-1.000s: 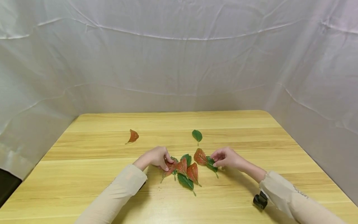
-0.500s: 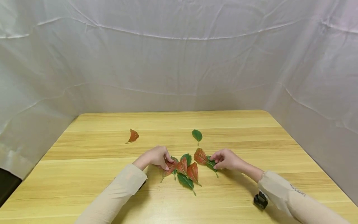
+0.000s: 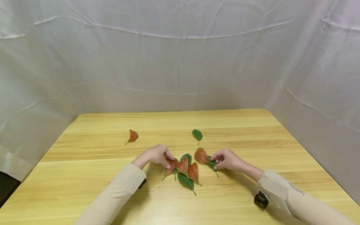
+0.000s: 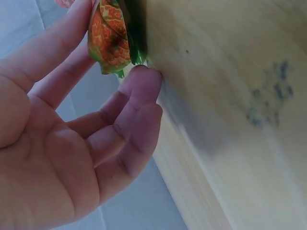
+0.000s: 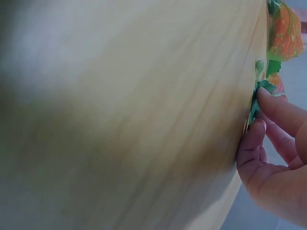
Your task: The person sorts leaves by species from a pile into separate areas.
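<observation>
In the head view, my left hand [image 3: 157, 154] pinches a red leaf [image 3: 172, 165] at the left end of a cluster; a green leaf shows partly beneath it. The left wrist view shows this orange-red leaf [image 4: 111, 38] between thumb and index finger, the other fingers bent loosely. My right hand [image 3: 228, 159] holds a green leaf [image 3: 211, 166] by its right edge, thumb against fingers. That leaf's upper part touches or overlaps a red leaf [image 3: 201, 155]. Between the hands lie two red leaves, one of them the front red leaf [image 3: 193, 172], and a green leaf [image 3: 186, 180].
A single red leaf [image 3: 132, 136] lies at the far left of the wooden table [image 3: 84, 181]. One green leaf [image 3: 197, 134] lies behind the cluster. Pale cloth [image 3: 180, 68] hangs around the back and sides.
The head view has shifted very slightly. Both hands stay on the same leaves, and the leaves keep nearly the same places.
</observation>
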`<state>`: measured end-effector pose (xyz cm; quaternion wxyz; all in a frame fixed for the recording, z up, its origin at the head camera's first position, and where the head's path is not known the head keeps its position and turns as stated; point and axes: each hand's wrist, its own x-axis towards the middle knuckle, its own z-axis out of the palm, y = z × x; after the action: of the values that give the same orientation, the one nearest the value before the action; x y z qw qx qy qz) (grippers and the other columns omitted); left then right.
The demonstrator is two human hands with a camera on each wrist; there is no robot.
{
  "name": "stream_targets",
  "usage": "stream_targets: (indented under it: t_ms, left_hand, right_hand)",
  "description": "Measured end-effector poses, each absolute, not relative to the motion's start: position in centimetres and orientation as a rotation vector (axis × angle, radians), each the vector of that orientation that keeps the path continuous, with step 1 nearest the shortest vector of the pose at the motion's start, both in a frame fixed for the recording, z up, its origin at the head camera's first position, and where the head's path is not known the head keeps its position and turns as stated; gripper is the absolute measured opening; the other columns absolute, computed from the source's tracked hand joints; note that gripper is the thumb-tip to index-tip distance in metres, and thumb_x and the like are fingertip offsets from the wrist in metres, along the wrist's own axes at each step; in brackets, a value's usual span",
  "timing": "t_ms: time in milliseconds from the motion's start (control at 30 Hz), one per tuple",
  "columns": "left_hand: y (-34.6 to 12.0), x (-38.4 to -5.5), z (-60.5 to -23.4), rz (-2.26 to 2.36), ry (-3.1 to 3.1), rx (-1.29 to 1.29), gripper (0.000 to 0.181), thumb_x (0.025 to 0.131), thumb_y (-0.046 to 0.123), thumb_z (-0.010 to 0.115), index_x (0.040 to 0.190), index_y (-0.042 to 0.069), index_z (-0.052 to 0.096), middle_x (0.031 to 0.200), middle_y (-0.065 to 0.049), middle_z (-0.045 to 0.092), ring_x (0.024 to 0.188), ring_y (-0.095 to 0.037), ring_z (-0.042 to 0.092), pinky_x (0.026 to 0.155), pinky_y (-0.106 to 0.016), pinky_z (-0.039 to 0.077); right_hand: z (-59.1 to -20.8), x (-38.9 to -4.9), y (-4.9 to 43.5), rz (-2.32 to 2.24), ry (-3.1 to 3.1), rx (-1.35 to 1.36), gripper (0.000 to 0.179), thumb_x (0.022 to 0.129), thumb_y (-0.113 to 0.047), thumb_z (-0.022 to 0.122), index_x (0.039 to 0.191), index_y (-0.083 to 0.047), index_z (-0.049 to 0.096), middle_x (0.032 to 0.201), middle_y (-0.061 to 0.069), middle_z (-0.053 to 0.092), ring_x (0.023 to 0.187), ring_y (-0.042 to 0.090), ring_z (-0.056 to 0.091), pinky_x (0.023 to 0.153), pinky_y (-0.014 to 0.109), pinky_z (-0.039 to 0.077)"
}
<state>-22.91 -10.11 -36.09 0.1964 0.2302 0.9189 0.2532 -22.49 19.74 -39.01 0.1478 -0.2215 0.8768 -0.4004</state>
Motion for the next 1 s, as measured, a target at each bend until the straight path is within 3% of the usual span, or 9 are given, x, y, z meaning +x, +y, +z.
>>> stream_targets:
  t_ms: [167,367,600,1000]
  left_hand:
    - [-10.0,-23.0,-35.8,0.749,2.561,0.645,0.027,0.071,0.011,0.075,0.097,0.008,0.07,0.1,-0.007,0.063,0.079,-0.013,0.05,0.072,-0.031,0.043]
    - [-9.8,-23.2,-35.1,0.824,2.604,0.669,0.022,0.076,0.011,0.07,0.097,0.003,0.068,0.096,-0.005,0.064,0.085,-0.017,0.056,0.073,-0.031,0.046]
    - [-8.9,-24.1,-34.6,0.899,2.567,0.849,0.015,0.082,0.007,0.064,0.094,-0.001,0.067,0.09,-0.007,0.065,0.078,-0.016,0.059,0.068,-0.026,0.047]
    - [-7.1,-26.0,-34.6,0.926,2.485,1.02,0.018,0.086,0.006,0.058,0.099,-0.003,0.066,0.096,-0.009,0.064,0.084,-0.014,0.059,0.073,-0.023,0.046]
  right_hand:
    - [-39.1,-22.5,19.8,-1.162,2.512,-0.633,0.025,0.068,0.005,0.072,0.092,0.008,0.065,0.069,0.002,0.053,0.063,0.014,0.046,0.054,0.023,0.041]
    - [-39.1,-22.6,19.9,-1.167,2.504,-0.641,0.025,0.068,0.004,0.072,0.093,0.008,0.065,0.068,0.001,0.052,0.062,0.013,0.045,0.054,0.022,0.04]
    - [-39.2,-22.6,19.8,-1.186,2.481,-0.64,0.026,0.068,0.005,0.071,0.092,0.009,0.064,0.068,0.001,0.052,0.062,0.013,0.045,0.054,0.022,0.04]
    - [-39.1,-22.5,19.8,-1.194,2.468,-0.647,0.026,0.069,0.004,0.071,0.093,0.009,0.064,0.068,0.002,0.052,0.061,0.013,0.043,0.052,0.021,0.039]
